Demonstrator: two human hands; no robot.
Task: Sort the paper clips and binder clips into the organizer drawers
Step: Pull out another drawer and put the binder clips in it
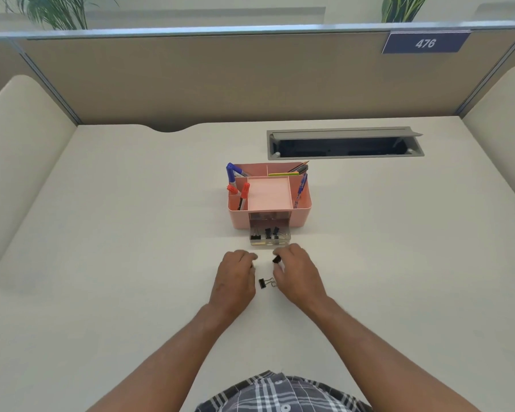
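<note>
Head-worn view, steeply down over desk [131,233]

Matt pink plastic organizer [301,217]; clear plastic drawer [269,241]; matt desk [131,233].

Wore a plaid shirt [280,394] in dark grey, black and white, with a small pale button at the front placket. Had both forearms bare from the elbow down, no sleeves reaching them. Showed no covering on the left hand [235,275] or right hand [298,273], fingers bare.
</note>
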